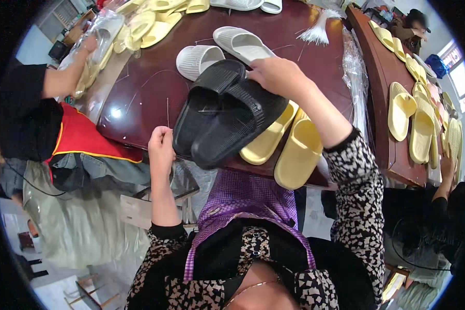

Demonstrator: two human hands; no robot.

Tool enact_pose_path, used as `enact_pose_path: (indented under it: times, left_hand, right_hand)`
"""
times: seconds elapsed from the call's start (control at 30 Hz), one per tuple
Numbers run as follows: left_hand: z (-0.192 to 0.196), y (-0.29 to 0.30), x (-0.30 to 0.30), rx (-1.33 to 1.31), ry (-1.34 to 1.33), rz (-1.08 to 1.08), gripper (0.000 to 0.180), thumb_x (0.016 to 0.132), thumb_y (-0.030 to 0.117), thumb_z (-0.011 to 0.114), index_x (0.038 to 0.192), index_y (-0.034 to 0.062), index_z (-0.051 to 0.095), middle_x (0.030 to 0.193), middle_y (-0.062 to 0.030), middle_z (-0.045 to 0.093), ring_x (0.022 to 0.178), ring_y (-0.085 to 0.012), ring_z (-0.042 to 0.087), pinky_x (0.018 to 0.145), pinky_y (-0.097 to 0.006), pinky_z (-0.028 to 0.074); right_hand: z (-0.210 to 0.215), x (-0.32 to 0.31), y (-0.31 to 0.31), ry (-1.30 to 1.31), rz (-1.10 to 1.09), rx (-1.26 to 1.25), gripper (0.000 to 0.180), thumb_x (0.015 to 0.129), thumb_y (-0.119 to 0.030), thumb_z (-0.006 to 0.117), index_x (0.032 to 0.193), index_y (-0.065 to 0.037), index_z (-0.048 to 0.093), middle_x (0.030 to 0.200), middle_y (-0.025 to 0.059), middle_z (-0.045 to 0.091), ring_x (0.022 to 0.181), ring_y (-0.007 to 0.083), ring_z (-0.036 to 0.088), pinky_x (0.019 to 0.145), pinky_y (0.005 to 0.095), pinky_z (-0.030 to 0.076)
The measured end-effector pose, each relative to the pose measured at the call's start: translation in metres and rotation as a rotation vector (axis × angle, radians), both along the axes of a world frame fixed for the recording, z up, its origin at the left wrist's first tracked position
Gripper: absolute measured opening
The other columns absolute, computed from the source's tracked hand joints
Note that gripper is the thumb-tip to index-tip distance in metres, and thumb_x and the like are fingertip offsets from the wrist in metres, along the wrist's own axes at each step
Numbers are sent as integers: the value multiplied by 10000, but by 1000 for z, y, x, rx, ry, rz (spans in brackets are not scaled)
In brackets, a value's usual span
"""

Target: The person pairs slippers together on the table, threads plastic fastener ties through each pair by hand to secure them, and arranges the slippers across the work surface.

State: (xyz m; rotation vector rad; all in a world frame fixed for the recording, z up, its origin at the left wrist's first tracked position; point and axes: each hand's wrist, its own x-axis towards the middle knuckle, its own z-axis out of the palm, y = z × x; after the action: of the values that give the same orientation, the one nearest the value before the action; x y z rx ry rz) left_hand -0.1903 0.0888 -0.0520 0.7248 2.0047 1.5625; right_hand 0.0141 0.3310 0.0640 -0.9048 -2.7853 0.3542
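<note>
You hold a pair of black slippers tilted above the near edge of the desk, your right hand curled onto their far side. Your left hand, fingers drawn into a tight pinch, sits at their left edge beside a thin upright strand; whether that pinch has hold of it, you cannot tell here. The step in hand looks like joining the pair; the next move seems to call for a steady right grip while the left fingers work. The black slippers hide parts of the yellow slippers and white slippers beyond, and your right fingertips are hard to make out. Farther off, a bundle of white strands lies on the desk, and the frame cuts off the farthest white footwear.
</note>
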Motion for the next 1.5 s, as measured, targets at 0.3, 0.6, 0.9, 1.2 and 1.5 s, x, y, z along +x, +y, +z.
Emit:
enact_pose_path:
  times: [0.3, 0.6, 0.9, 1.2, 1.5]
  left_hand:
    - [-29, 7, -1, 97, 328, -32, 91, 944, 122, 517, 897, 52, 552, 667, 67, 447, 543, -3, 390, 438, -193, 298]
    - [-32, 5, -4, 243, 193, -58, 68, 940, 89, 517, 924, 33, 553, 791, 44, 484, 703, -38, 426, 630, -185, 353]
    - [-30, 7, 22, 74, 330, 8, 83, 943, 94, 514, 926, 18, 541, 805, 40, 480, 729, -37, 431, 651, -187, 355]
    - [-27, -49, 19, 168, 330, 63, 91, 952, 108, 502, 915, 30, 532, 800, 16, 536, 698, -57, 465, 637, -189, 379]
    - [-21, -106, 91, 50, -299, 56, 120, 967, 152, 481, 947, 45, 531, 872, -10, 566, 769, -85, 494, 725, -226, 416]
  right_hand:
    - [-23, -62, 29, -148, 118, -372, 330, 819, -266, 632, 972, 26, 648, 783, 166, 668, 665, 279, 662, 650, 377, 535]
    - [-21, -29, 17, 49, 0, -894, 613, 822, -229, 667, 1288, 84, 422, 780, 143, 649, 633, 199, 665, 496, 311, 551]
    - [-38, -13, -20, 246, 3, -936, 612, 731, -95, 742, 1184, 160, 420, 778, 199, 639, 604, 249, 667, 460, 355, 565]
    - [-45, -11, -12, 329, -63, -1053, 602, 828, -131, 663, 1265, 132, 342, 784, 161, 631, 611, 202, 651, 449, 288, 526]
    - [-41, -17, -15, 267, -63, -1021, 580, 840, -154, 653, 1250, 125, 353, 774, 152, 639, 594, 197, 646, 427, 282, 505]
